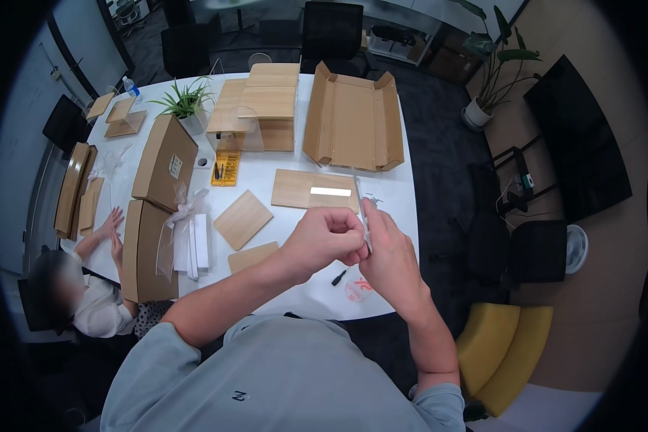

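Above the near part of the white table [306, 299], my two hands meet at a thin, pale, see-through panel [361, 189] seen nearly edge-on. My right hand [396, 263] grips it from the right, fingers pointing away from me. The curled fingers of my left hand [320, 241] are pinched against the panel's near end; what exactly they pinch is hidden. Behind my hands lies a light wooden board [291, 189] with a white strip [330, 191] on it. Small metal pieces [374, 199] lie beside the board. A black-handled screwdriver [339, 277] is below my hands, near a clear bag with red print [358, 289].
Two more boards [243, 219] [253, 256] lie left of my hands. A wooden shelf unit [270, 101], an open cardboard box [355, 115] and an orange tool case [225, 169] stand farther back. Upright cardboard [151, 245] separates me from a seated person [97, 295].
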Demonstrator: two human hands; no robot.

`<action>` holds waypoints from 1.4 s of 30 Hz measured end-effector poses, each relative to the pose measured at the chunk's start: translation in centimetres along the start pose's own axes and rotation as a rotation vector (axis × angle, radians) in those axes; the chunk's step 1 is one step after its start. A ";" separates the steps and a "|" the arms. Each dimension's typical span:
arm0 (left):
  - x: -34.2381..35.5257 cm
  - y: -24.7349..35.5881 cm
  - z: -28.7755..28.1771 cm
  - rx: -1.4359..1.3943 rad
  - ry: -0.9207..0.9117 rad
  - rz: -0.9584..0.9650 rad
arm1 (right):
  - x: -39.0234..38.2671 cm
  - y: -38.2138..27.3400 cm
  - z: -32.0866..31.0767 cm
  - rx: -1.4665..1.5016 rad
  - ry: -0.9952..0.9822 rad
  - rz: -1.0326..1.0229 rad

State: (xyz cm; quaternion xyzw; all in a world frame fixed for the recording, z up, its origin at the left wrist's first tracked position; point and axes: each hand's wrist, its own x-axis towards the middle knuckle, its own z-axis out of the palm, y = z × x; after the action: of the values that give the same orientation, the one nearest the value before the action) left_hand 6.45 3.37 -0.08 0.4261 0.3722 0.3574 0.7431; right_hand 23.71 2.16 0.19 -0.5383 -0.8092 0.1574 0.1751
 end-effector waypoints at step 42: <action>0.6 -1.6 0.1 -0.078 0.059 0.040 | 0.3 0.5 0.9 0.107 0.031 0.011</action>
State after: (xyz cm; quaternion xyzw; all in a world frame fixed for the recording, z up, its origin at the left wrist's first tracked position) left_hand 7.19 3.26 -1.60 0.3935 0.3712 0.3990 0.7404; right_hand 23.54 2.55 -0.81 -0.5351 -0.7938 0.1931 0.2151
